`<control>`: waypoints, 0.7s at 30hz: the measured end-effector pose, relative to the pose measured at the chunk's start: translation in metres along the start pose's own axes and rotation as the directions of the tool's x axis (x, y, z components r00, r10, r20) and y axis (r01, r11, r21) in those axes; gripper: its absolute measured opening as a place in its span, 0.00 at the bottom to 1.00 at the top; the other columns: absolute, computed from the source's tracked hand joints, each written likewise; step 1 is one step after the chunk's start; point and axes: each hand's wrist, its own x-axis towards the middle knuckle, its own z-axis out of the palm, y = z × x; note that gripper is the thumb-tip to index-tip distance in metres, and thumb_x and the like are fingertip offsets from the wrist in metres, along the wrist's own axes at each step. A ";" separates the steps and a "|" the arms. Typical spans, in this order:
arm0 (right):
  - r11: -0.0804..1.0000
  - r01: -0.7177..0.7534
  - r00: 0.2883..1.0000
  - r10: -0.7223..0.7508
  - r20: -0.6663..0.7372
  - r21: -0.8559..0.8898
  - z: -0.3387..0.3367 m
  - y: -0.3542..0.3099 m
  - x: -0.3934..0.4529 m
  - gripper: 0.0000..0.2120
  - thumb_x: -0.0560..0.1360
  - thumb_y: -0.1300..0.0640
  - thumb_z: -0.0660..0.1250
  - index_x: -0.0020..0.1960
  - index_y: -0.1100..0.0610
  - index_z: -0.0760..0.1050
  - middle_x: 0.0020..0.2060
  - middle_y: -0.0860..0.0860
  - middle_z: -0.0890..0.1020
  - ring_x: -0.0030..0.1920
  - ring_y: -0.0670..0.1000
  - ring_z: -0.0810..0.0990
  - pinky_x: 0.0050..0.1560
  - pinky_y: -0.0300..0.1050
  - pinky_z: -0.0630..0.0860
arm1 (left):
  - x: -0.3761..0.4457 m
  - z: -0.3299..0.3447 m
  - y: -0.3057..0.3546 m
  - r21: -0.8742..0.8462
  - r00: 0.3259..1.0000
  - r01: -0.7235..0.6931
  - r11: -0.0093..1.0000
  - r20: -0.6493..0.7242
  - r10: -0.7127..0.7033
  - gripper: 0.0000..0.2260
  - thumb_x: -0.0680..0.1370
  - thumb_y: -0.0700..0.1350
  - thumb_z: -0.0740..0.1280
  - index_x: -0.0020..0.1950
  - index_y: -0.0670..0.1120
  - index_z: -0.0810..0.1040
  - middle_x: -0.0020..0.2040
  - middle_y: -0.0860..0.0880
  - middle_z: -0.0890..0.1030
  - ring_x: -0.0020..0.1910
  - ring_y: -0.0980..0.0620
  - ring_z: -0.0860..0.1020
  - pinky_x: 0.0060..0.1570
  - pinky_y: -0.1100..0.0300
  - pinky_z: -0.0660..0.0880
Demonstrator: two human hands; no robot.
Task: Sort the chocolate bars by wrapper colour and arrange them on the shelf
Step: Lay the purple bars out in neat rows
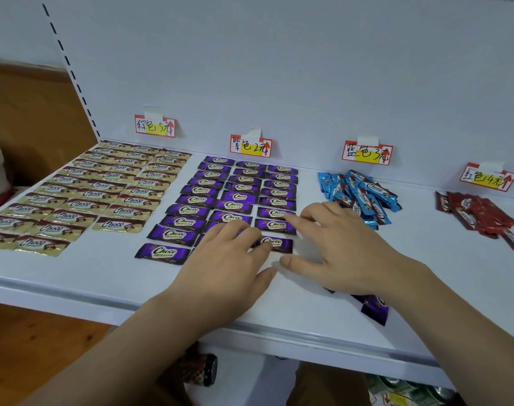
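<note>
From the head camera I see a white shelf (74, 276) with four little price tags stuck on the back wall. I will use the purple tag (250, 145) as my landmark.

Right below the purple tag lie the purple chocolate bars (191, 210), set flat in three neat columns. Far to the left of the tag, the gold chocolate bars (83, 194) are already lined up the same way. To the right of the tag sits a messy heap of blue chocolate bars (359, 196), and further right a heap of red chocolate bars (481, 218). Those two heaps are not laid out yet.

The left hand (229, 259) lies flat over the near end of the purple rows, fingers straight and close together, one fingertip on the front purple bar (274, 244). It holds nothing. The right hand (340, 244) is spread wide just beside it, fingers pointing at the right column, not gripping anything either.

A few spare purple bars (374, 310) peek out from under the right wrist, close to the shelf's front edge.

What could go wrong? I think the wrist could push those spare bars off the edge if it slides. The flat left hand could also drag the slippery wrappers crooked and spoil the rows. And the right hand is near the blue heap, so a bump could mix blue into purple.
</note>
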 end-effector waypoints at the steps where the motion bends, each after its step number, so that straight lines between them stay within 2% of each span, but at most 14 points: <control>1: 1.000 -0.009 1.000 0.009 0.000 -0.014 -0.001 0.003 -0.004 0.54 0.67 0.17 0.30 0.81 0.44 0.62 0.68 0.42 0.68 0.69 0.47 0.63 0.69 0.50 0.65 | 0.001 -0.001 0.000 -0.003 1.000 0.008 1.000 0.018 -0.007 0.25 0.82 0.59 0.54 0.65 0.48 0.83 0.60 0.49 0.82 0.63 0.45 0.77 0.62 0.45 0.77; 6: 0.998 -0.029 0.999 0.030 0.013 -0.050 0.005 0.007 -0.021 0.47 0.71 0.18 0.42 0.76 0.45 0.71 0.68 0.41 0.71 0.70 0.48 0.65 0.71 0.52 0.66 | 0.004 -0.002 0.001 -0.012 0.998 0.026 1.000 0.050 -0.025 0.27 0.82 0.60 0.51 0.67 0.49 0.83 0.62 0.51 0.81 0.64 0.46 0.76 0.63 0.47 0.76; 9: 0.999 -0.043 0.999 0.043 -0.001 -0.012 0.007 0.005 -0.021 0.46 0.71 0.19 0.43 0.74 0.46 0.73 0.69 0.42 0.70 0.71 0.48 0.65 0.71 0.53 0.67 | 0.006 -0.002 0.002 -0.003 0.997 0.032 0.999 0.063 -0.032 0.27 0.82 0.60 0.51 0.66 0.50 0.83 0.61 0.51 0.81 0.64 0.46 0.77 0.62 0.47 0.76; 17: 0.999 -0.037 0.999 0.037 -0.015 0.030 0.006 0.006 -0.020 0.46 0.71 0.18 0.43 0.75 0.46 0.71 0.71 0.42 0.68 0.72 0.47 0.63 0.71 0.52 0.68 | 0.010 -0.004 0.005 -0.042 0.995 0.051 0.998 0.093 -0.047 0.27 0.81 0.60 0.52 0.66 0.49 0.83 0.60 0.50 0.81 0.63 0.46 0.78 0.60 0.47 0.77; 19: 0.995 -0.057 0.997 0.061 -0.051 0.085 0.003 0.013 -0.023 0.45 0.72 0.20 0.44 0.76 0.47 0.71 0.71 0.42 0.70 0.72 0.47 0.65 0.71 0.51 0.69 | 0.010 -0.005 0.006 -0.041 0.994 0.056 0.998 0.091 -0.052 0.26 0.81 0.59 0.53 0.65 0.48 0.83 0.60 0.50 0.81 0.62 0.46 0.78 0.60 0.47 0.78; 21: 0.982 -0.093 0.981 0.118 -0.155 0.162 0.001 0.027 -0.028 0.39 0.77 0.26 0.50 0.74 0.50 0.74 0.69 0.44 0.74 0.70 0.49 0.70 0.69 0.52 0.71 | 0.011 -0.007 0.007 -0.050 0.995 0.066 0.997 0.077 -0.062 0.26 0.80 0.59 0.54 0.65 0.48 0.82 0.61 0.49 0.81 0.62 0.46 0.78 0.59 0.48 0.78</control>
